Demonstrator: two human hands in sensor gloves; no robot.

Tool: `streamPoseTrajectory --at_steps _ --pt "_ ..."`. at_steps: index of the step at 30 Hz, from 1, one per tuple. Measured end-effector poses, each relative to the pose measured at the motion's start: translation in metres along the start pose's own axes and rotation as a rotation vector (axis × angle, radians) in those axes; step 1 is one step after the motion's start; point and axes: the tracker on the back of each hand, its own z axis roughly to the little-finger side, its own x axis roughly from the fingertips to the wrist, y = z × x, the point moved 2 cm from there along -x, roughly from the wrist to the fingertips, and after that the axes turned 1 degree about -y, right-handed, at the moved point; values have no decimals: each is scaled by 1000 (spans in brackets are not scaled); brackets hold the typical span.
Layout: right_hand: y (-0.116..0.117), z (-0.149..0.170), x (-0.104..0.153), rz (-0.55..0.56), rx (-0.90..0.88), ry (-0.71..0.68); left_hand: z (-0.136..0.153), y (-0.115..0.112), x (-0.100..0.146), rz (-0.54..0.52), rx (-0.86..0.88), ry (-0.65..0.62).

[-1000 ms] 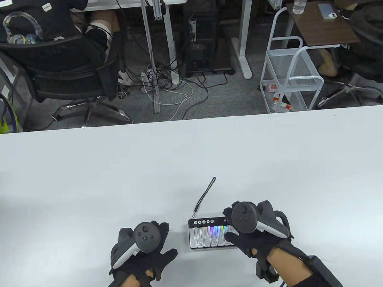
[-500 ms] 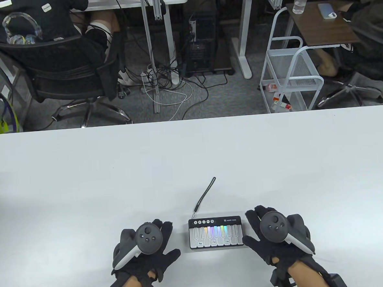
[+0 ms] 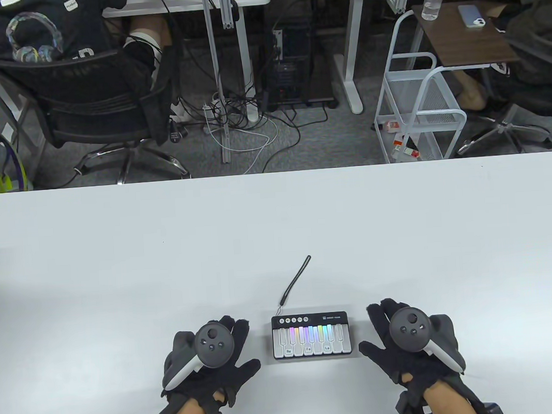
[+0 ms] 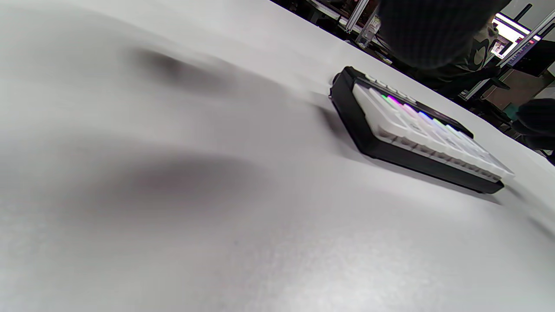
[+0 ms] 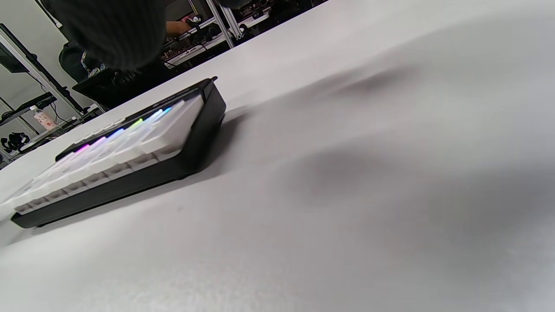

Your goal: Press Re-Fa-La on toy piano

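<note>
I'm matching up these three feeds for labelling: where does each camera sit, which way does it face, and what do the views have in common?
Table view: high above the near edge, looking down over the white table into the office; shows left hand and right hand, both flat, flanking the toy piano.
Left wrist view: low by the tabletop, facing right toward the toy piano; only a dark blur at the top.
Right wrist view: low, facing left toward the toy piano; likewise a dark blur.
Shared: the piano with lit keys, on the table.
</note>
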Motion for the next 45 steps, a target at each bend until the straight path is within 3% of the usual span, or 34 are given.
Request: streamPoseTrajectory --at_steps 45 --pt "-9 3 2 26 -32 20 -1 2 2 -10 0 -3"
